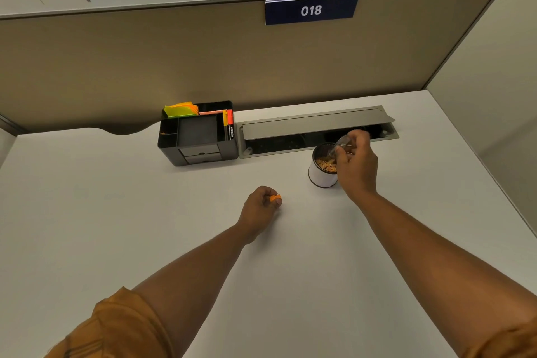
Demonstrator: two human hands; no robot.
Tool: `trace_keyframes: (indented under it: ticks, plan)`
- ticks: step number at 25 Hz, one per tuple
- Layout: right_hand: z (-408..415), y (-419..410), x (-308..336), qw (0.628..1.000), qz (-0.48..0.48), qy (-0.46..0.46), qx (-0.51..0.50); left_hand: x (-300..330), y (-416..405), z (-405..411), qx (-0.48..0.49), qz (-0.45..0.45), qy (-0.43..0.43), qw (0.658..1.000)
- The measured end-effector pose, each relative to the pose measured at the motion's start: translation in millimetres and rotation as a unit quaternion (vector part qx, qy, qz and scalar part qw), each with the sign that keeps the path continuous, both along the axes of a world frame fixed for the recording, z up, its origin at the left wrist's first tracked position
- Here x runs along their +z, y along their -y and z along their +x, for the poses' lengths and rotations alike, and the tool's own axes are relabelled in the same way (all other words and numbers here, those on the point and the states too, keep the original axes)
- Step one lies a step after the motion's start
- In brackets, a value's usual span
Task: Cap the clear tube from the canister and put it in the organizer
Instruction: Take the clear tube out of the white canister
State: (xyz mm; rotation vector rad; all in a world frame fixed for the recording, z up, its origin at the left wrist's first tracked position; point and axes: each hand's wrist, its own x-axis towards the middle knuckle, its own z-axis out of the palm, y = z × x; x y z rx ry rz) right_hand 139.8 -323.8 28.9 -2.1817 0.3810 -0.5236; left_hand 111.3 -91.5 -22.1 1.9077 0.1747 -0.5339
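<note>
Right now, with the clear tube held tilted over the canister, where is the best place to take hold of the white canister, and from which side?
Probably take the white canister by its lower side wall, from the left with a sideways grip. It stands upright, a round cylinder, its open top filled with small bits. The right hand with the clear tube covers its right side and rim, so the left and front wall are free.

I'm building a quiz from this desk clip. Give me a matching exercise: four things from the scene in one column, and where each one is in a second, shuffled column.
Things:
1. orange cap
2. clear tube
3. canister
4. organizer

Places:
a. against the partition, left of the cable tray
b. pinched in the left hand
c. standing open on the desk under the right hand
d. held tilted by the right hand over the canister's mouth

Pairs: 1-b, 2-d, 3-c, 4-a
</note>
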Motion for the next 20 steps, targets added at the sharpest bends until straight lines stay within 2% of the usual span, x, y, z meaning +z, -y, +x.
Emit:
trace_keyframes:
  ticks: [2, 9, 14, 17, 20]
  plan:
    - [1.1, 1.2, -0.6, 1.000, -0.028, 0.001, 0.010, -0.3, 0.4, -0.4, 0.005, 0.001, -0.003, 1.000]
    - [3.1, -1.4, -2.4, 1.000, 0.005, 0.003, -0.003, 0.1, 0.2, -0.4, 0.004, 0.002, -0.001, 1.000]
    - [0.7, -6.1, -4.7, 0.981, 0.162, -0.033, -0.102, 0.7, 0.3, -0.2, 0.010, -0.002, -0.010, 1.000]
    - [-8.9, -3.7, -3.5, 0.951, 0.268, -0.048, -0.148, 7.9, 2.4, 1.5, 0.035, -0.022, -0.017, 0.999]
    - [-29.3, 2.4, -0.9, 0.915, 0.371, -0.042, -0.149, 22.8, 4.9, 1.1, 0.050, -0.055, -0.020, 0.997]
